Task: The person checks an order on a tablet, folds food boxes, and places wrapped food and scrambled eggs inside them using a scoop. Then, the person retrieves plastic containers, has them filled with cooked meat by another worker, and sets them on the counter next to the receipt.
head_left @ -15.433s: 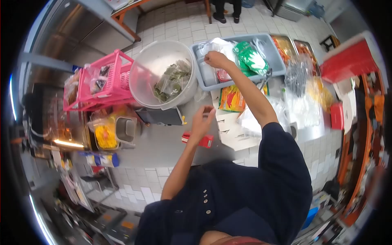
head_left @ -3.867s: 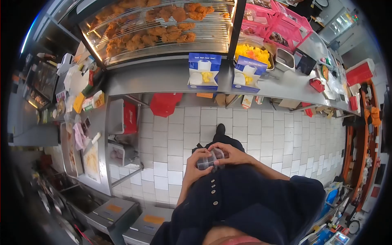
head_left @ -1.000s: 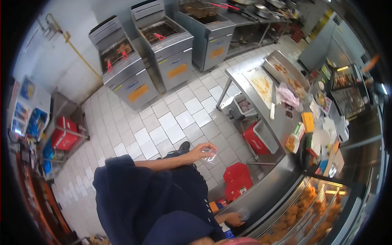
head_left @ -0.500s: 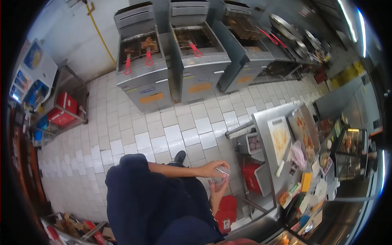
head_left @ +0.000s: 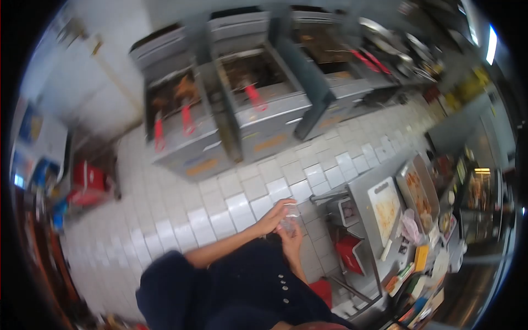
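Note:
In front of my body I hold a small clear plastic item (head_left: 290, 218), perhaps a container or bag; the blur hides its exact kind. My left hand (head_left: 273, 216) grips its upper left side with the fingers closed. From below, my right hand (head_left: 290, 241) has its fingers closed around the lower part. Both hands are in the air over the tiled floor, left of the metal worktable (head_left: 360, 192).
Three deep fryers (head_left: 269, 118) with red-handled baskets line the far wall. On the worktable lie a white cutting board (head_left: 383, 206), a knife (head_left: 386, 247), a tray of food (head_left: 418, 190) and a pink plastic bag (head_left: 410, 225). A red box (head_left: 349, 253) sits underneath.
My view has turned and come nearer the fryers. Both hands still hold the clear plastic item, which has been raised and is seen more upright between them.

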Motion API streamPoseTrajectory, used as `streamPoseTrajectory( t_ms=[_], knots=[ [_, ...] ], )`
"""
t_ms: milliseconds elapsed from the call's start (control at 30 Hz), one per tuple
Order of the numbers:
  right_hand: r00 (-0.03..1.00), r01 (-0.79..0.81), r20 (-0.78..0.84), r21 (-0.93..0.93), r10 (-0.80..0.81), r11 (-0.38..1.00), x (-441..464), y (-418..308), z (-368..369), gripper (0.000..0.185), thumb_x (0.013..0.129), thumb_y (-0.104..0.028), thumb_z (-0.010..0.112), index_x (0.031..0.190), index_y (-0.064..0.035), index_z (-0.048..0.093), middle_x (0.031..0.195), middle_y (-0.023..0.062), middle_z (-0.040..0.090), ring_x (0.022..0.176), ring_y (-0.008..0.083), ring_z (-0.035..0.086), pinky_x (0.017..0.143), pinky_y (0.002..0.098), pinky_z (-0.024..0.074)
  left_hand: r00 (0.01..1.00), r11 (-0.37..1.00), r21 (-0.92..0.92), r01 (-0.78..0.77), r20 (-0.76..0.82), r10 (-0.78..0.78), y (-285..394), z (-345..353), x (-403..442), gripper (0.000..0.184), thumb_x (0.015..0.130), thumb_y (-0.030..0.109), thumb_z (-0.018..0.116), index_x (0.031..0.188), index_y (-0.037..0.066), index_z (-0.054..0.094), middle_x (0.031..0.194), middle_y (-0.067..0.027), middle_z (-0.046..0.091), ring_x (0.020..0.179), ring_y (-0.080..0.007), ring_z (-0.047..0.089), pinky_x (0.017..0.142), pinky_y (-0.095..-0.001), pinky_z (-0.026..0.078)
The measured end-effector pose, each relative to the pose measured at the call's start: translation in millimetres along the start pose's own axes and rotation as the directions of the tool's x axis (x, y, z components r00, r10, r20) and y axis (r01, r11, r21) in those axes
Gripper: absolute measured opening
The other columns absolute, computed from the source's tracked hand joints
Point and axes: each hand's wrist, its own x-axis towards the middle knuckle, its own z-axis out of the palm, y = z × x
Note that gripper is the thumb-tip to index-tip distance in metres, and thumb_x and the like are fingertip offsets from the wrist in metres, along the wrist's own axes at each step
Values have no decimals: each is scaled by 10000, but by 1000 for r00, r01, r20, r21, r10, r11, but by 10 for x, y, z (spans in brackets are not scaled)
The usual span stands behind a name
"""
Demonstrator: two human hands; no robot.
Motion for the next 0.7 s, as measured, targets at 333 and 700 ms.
streamPoseTrajectory(
  t_ms=[333,700],
  knots=[
    [948,-118,317,224,42,967,1766,-695,120,241,894,13,733,1096,-35,612,1119,90,642,991,157,650,851,314,550,913,815,509,-277,-126,389,811,-645,1127,695,987,250,653,1569,46,331,1604,-178,364,1481,-304,351,1210,-428,272],
    [978,59,210,-223,-11,973,3706,-804,-398,189,886,-73,763,1018,-64,628,1116,97,659,916,212,699,745,325,560,82,186,367,912,-606,791,1325,-4178,-562,740,1017,467,532,1574,30,317,1623,-254,300,1513,-431,257,1187,-578,260]
  ],
)
